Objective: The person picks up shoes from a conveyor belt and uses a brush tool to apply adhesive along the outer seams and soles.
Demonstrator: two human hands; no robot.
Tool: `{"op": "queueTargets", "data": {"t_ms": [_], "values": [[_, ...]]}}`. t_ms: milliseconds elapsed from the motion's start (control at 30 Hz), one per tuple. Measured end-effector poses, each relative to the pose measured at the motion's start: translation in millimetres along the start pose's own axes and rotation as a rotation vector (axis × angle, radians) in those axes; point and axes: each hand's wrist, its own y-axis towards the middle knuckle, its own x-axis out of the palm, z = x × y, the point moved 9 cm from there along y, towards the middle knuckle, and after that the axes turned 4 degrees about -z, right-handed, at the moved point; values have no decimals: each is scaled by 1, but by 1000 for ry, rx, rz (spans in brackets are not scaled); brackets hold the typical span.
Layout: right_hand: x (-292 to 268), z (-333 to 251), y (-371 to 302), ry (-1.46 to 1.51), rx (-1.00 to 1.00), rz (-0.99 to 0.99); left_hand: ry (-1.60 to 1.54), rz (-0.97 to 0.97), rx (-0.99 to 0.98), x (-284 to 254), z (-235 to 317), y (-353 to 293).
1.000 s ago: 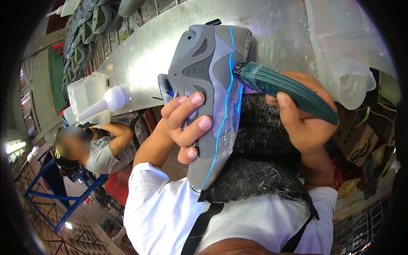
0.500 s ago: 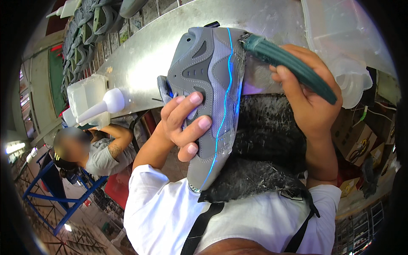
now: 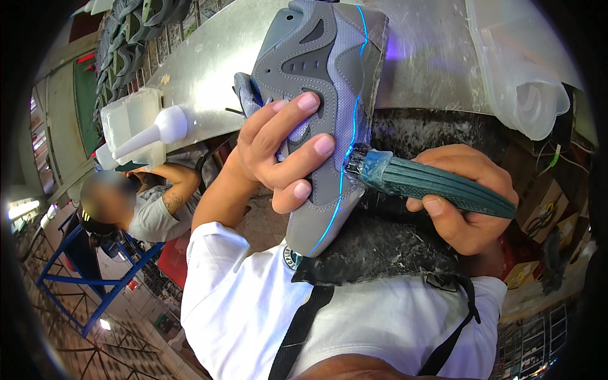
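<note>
A grey sneaker upper (image 3: 304,60) with a bright blue wavy line along its lower edge is held up before me, toe end toward my chest. My left hand (image 3: 275,152) is closed round its middle, fingers spread across the side panel and thumb hidden. In my right hand (image 3: 472,202) is a brush (image 3: 437,183) with a ribbed dark green handle. Its dark, wet-looking bristles touch the upper's edge on the blue line, just right of my left fingertips.
Beyond the shoe lies a metal table (image 3: 209,57). At its left are a clear plastic tub (image 3: 123,107) and a white nozzled bottle (image 3: 171,123). Grey shoes (image 3: 130,38) hang on a rack behind. A translucent container (image 3: 532,104) stands right; another person (image 3: 155,202) sits left.
The brush has come down from the shoe's far end to its middle edge, nearer me. The shoe and my left hand have shifted slightly away and to the right.
</note>
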Motion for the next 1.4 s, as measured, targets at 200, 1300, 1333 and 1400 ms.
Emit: {"op": "queueTargets", "data": {"t_ms": [200,1300,1333,1400], "values": [[-3,-6,7,38,-102,-125,-35,-55,52,0,-2,7],[-2,-89,-36,-165,-284,23,-70,-131,-45,-5,-14,76],[-1,-93,-37,-177,-292,5,-68,-126,-52,-5,-16,78],[-2,-102,-38,-224,-330,38,-72,-134,-71,-3,-19,83]]}}
